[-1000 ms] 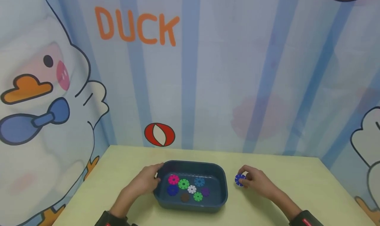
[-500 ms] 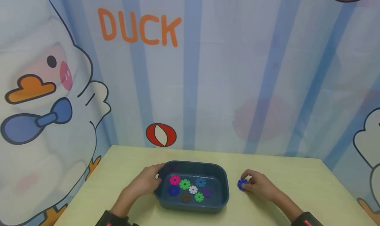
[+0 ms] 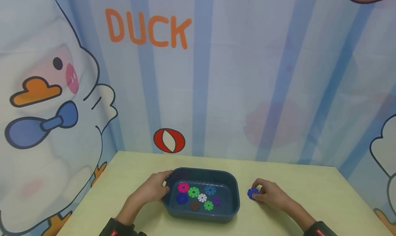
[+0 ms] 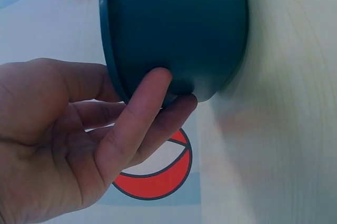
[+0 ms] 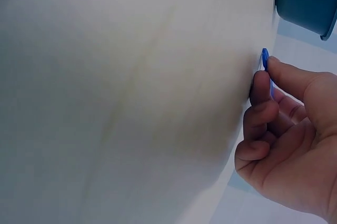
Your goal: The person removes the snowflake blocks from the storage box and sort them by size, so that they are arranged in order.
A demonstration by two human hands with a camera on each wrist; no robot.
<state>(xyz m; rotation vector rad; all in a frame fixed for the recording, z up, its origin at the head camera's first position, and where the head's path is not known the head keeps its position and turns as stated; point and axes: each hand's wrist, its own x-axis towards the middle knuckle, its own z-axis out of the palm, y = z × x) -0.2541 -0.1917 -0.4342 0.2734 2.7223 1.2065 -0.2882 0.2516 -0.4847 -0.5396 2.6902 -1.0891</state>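
A dark teal bin sits on the pale table and holds several toothed discs: pink, green, white, blue and others. My left hand holds the bin's left end, fingers laid against its outer wall. Right of the bin, my right hand pinches a blue toothed disc low at the tabletop; in the right wrist view the blue disc shows edge-on between thumb and fingers.
A curtain with a cartoon duck and the word DUCK hangs behind the table. A red and white ball print sits just above the table's far edge. Bare tabletop lies at the right.
My right hand has lowered the blue disc toward the table and shifted slightly right. The left hand stays on the bin.
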